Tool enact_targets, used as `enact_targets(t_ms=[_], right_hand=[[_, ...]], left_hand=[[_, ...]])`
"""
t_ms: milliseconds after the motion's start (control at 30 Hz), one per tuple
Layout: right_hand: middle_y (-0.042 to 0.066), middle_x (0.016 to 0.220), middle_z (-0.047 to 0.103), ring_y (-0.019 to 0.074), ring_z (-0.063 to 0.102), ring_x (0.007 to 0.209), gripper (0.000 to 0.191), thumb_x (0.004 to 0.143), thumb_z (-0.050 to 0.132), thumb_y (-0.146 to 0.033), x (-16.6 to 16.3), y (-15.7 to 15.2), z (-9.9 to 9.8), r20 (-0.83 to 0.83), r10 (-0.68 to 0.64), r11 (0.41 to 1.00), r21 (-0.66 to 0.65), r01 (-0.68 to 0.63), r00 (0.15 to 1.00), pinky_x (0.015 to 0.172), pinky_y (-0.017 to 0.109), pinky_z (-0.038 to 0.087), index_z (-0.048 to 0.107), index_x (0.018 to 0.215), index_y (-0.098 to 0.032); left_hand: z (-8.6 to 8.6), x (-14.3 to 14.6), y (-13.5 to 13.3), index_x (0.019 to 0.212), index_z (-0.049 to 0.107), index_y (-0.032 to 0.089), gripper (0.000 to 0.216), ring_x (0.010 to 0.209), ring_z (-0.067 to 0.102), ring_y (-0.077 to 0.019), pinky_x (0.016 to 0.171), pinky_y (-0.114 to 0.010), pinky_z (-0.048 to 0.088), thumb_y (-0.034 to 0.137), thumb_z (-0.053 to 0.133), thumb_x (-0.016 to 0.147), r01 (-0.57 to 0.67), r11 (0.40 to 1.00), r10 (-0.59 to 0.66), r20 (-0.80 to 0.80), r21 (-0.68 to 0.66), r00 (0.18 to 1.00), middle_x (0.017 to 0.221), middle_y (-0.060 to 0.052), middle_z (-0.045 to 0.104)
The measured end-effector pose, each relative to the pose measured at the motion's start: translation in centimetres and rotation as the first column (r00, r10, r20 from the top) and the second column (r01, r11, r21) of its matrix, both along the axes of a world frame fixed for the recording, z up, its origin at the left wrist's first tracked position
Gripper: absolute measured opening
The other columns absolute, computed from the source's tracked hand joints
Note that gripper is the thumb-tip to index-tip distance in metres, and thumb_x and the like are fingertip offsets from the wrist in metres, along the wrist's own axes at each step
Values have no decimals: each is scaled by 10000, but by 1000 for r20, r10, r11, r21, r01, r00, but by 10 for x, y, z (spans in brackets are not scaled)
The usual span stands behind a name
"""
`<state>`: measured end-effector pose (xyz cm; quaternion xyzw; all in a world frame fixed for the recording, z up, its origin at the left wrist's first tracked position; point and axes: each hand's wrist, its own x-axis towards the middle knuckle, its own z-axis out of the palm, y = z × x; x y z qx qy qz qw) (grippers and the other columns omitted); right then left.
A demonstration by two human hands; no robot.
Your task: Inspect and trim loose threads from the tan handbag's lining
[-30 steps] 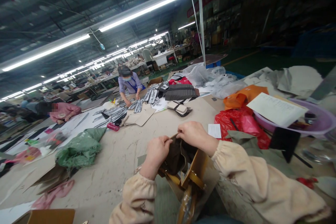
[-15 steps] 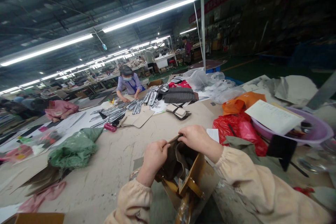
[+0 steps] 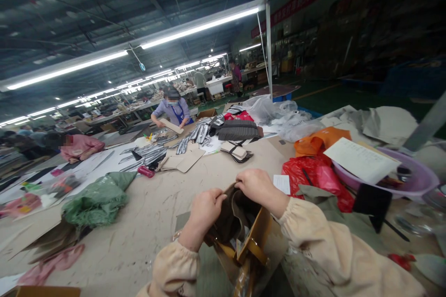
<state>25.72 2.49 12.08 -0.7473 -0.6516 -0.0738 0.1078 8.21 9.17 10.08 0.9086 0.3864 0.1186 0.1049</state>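
Note:
A tan handbag [image 3: 270,236] with a dark brown lining stands in front of me at the table's near side, its mouth open. My left hand [image 3: 205,211] pinches the far rim of the bag at its left. At the same rim, further right, my right hand [image 3: 259,188] is closed on the edge between thumb and fingers. Yellow-brown straps with metal fittings [image 3: 258,251] hang on the bag's near side. Part of the strap looks wrapped in clear plastic. The bag's bottom is hidden.
A green plastic bag [image 3: 99,198] lies left on the table [image 3: 146,222]. To the right are a red plastic bag [image 3: 303,169] and a purple basin [image 3: 418,178] with a paper sheet over it. Tied pieces [image 3: 237,151] lie ahead. A co-worker [image 3: 173,109] handles a flat piece across the table.
Both my hands keep their grip on the bag's rim, with hardly any shift. Across the table, the co-worker has lifted a flat beige piece. The view has tilted slightly.

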Motion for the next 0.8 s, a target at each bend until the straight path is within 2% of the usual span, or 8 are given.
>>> enact_targets(t_ms=[100, 167, 267, 367, 467, 567, 667, 800], right_hand=[[69, 850, 685, 197, 615, 812, 259, 851, 489, -370, -2, 3, -2, -7, -9, 1000, -9, 9, 1000, 647, 255, 415, 696, 847, -214], [75, 839, 689, 204, 619, 804, 253, 844, 506, -370, -2, 5, -4, -11, -10, 1000, 5, 10, 1000, 645, 259, 417, 700, 827, -208], [74, 822, 694, 209, 623, 786, 231, 832, 528, -360, 0, 6, -7, -28, -15, 1000, 18, 16, 999, 643, 266, 422, 703, 802, -213], [66, 840, 697, 207, 623, 807, 213, 828, 541, -352, 6, 2, -6, -92, 39, 998, 49, -34, 995, 667, 264, 431, 708, 839, -220], [40, 819, 685, 175, 608, 731, 296, 815, 569, -369, 15, -12, -3, -264, 194, 970, 193, -146, 945, 647, 251, 445, 661, 1051, -215], [17, 779, 641, 125, 533, 571, 409, 826, 557, -398, 23, -34, -4, -446, 243, 916, 399, -52, 861, 578, 242, 448, 584, 1177, -190], [28, 778, 601, 127, 506, 559, 372, 858, 512, -398, 25, -62, -18, -476, 185, 847, 521, 106, 860, 576, 263, 458, 592, 1143, -174], [77, 1016, 564, 180, 579, 822, 378, 856, 521, -359, 13, -99, -55, -385, 195, 855, 517, 36, 902, 733, 297, 511, 534, 1207, -218]], left_hand=[[9, 2, -1, 1043, 634, 271, 283, 843, 635, -179, 712, -241, 430, 397, 531, 812, 111, 988, -114, -15, -108, 993, 954, -24, 710], [14, 9, -1, 1119, 596, 282, 354, 902, 629, -193, 755, -254, 438, 407, 559, 790, 144, 985, -145, -4, -96, 989, 1028, -22, 695], [16, 25, 0, 1061, 633, 253, 278, 931, 627, -201, 788, -271, 433, 335, 484, 842, 124, 992, -124, -7, -19, 992, 1018, -42, 696], [16, 38, 5, 912, 679, 215, 285, 859, 640, -196, 740, -266, 438, 330, 421, 873, 132, 991, -131, -75, 6, 988, 897, -63, 712], [12, 43, 10, 860, 670, 192, 321, 800, 646, -195, 697, -269, 445, 344, 388, 886, 163, 985, -156, -129, 53, 979, 838, -83, 708], [8, 45, 13, 874, 652, 164, 330, 802, 649, -232, 698, -313, 458, 325, 364, 890, 123, 986, -106, -145, 111, 984, 835, -128, 698], [5, 47, 13, 920, 633, 150, 329, 805, 651, -252, 703, -342, 467, 318, 351, 893, 99, 987, -83, -126, 126, 989, 851, -151, 692], [6, 46, 11, 1111, 574, 223, 323, 854, 649, -218, 749, -315, 470, 348, 367, 896, 186, 974, -174, -100, 127, 980, 942, -99, 698]])
